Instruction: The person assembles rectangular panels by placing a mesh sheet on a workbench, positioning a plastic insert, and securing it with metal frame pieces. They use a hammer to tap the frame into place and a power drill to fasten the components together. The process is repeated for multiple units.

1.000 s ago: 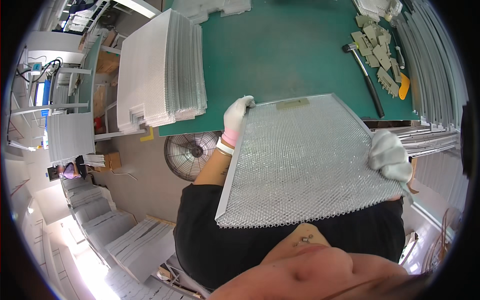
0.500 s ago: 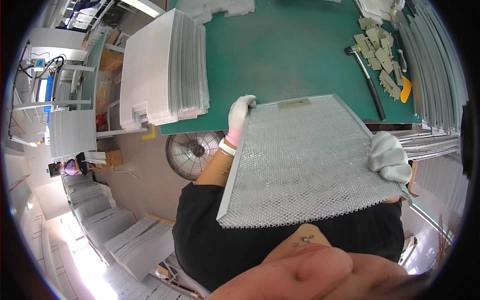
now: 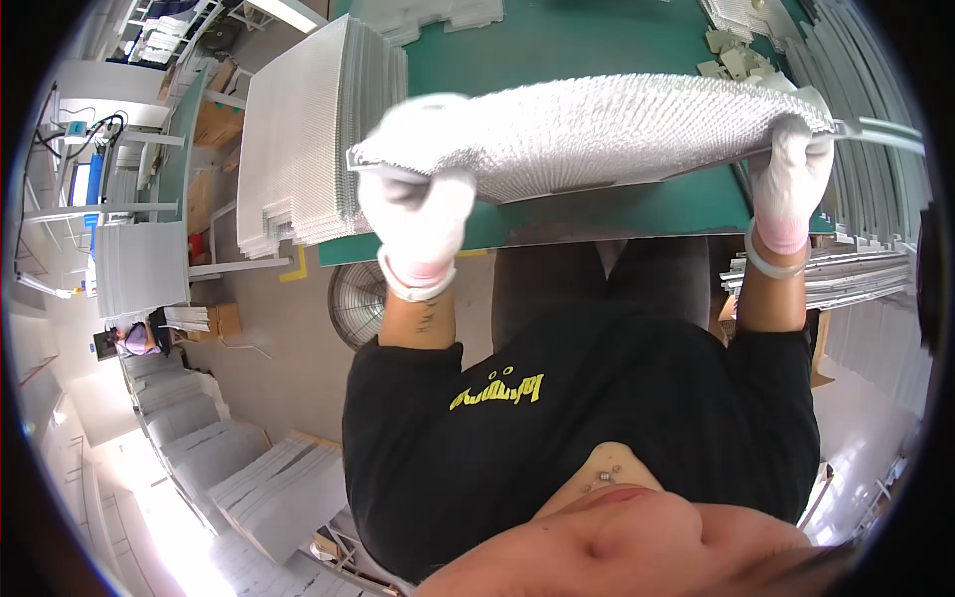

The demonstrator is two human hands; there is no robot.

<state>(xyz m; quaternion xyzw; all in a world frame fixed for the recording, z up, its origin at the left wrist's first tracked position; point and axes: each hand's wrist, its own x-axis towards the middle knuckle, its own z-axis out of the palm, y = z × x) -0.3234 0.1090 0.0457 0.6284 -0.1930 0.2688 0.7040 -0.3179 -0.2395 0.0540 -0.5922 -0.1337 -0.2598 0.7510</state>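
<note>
A silvery metal mesh filter panel (image 3: 617,129) is held up above the green table, its mesh bowed and its long edge running left to right. My left hand (image 3: 420,214), in a white glove, is closed round the panel's left end; motion smears part of it. At the other end my right hand (image 3: 793,177), also gloved, grips the panel's lower edge, with the thumb side toward me. A thin metal frame strip (image 3: 880,132) sticks out past my right hand. The panel hides much of the tabletop behind it.
Stacked mesh sheets (image 3: 298,129) stand on the green table (image 3: 458,60) at the left. Grey-green plastic parts (image 3: 741,60) lie at the far right, beside long metal frame strips (image 3: 860,99). A round floor fan (image 3: 356,303) stands below the table's front edge.
The panel has gone from lying tilted against my body to raised over the table. Both hands have moved up with it, the left one also shifting left. The hammer is now mostly covered.
</note>
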